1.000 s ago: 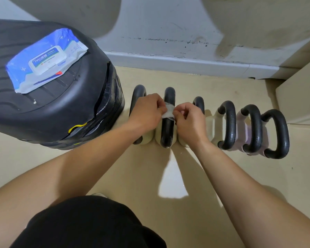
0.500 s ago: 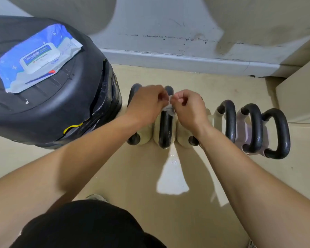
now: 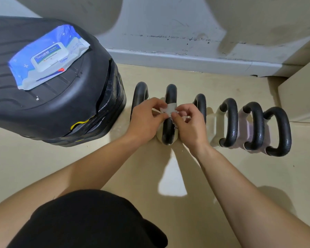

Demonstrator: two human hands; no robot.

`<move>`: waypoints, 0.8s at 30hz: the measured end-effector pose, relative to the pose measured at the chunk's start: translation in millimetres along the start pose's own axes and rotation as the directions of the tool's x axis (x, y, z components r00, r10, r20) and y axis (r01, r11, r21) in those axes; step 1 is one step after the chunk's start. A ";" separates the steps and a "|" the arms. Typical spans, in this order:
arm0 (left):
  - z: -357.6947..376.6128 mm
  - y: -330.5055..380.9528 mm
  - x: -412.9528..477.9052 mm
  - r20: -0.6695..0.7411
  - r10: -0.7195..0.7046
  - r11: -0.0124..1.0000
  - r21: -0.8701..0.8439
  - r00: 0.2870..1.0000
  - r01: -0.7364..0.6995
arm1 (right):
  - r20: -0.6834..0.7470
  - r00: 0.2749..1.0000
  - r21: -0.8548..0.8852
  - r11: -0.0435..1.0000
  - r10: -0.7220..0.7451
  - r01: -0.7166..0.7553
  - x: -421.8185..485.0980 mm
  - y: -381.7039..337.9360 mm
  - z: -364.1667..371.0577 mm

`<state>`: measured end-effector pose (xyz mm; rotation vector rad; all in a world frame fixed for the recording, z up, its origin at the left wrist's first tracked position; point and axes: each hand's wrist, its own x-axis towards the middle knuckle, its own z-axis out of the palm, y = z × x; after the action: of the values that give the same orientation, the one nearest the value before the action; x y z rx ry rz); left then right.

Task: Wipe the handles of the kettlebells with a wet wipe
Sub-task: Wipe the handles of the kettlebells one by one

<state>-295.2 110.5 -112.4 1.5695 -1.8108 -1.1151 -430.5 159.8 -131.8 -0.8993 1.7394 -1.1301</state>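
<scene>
Several pale kettlebells with black loop handles stand in a row on the floor by the wall. Over the second handle from the left [image 3: 170, 93] lies a white wet wipe [image 3: 168, 109], wrapped across the bar. My left hand [image 3: 147, 120] pinches the wipe's left end and my right hand [image 3: 188, 122] pinches its right end, one on each side of that handle. The leftmost handle [image 3: 141, 90] is partly hidden behind my left hand. The third handle [image 3: 200, 102] sits just behind my right hand.
A black suitcase [image 3: 64, 108] stands at the left with a blue pack of wet wipes [image 3: 48, 56] on top. Three more handles, the last [image 3: 283, 131], run to the right. A beige cabinet side [image 3: 301, 97] closes the right; the white baseboard [image 3: 186, 59] runs behind.
Both hands, pinching the wipe, slid towards the far end of the second handle, then came back towards me to its middle. The camera view shifted slightly.
</scene>
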 end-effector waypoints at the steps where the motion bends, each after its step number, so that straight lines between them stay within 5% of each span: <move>1: 1.2 2.0 3.9 -0.001 0.000 1.000 0.022 1.000 0.000 | -0.019 1.000 -0.004 1.000 -0.017 0.016 4.0 -0.9 0.4; 10: -3.3 17.1 32.0 0.054 0.125 0.959 0.249 0.991 -0.135 | -0.052 0.997 0.027 0.998 -0.048 0.049 29.8 -12.2 4.8; 17: -4.8 -4.2 -19.9 0.096 0.163 0.954 0.238 0.982 -0.182 | 0.013 0.997 -0.116 0.990 -0.080 0.081 -17.5 10.3 -1.2; 24: 9.8 -30.3 -59.8 0.095 -0.211 0.977 0.033 0.973 0.209 | -0.014 1.000 -0.108 0.994 -0.005 0.003 -68.2 45.3 5.6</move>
<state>-273.1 170.7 -134.3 1.7811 -1.7557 -1.2920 -404.8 233.5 -157.2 -0.9625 1.8258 -1.0553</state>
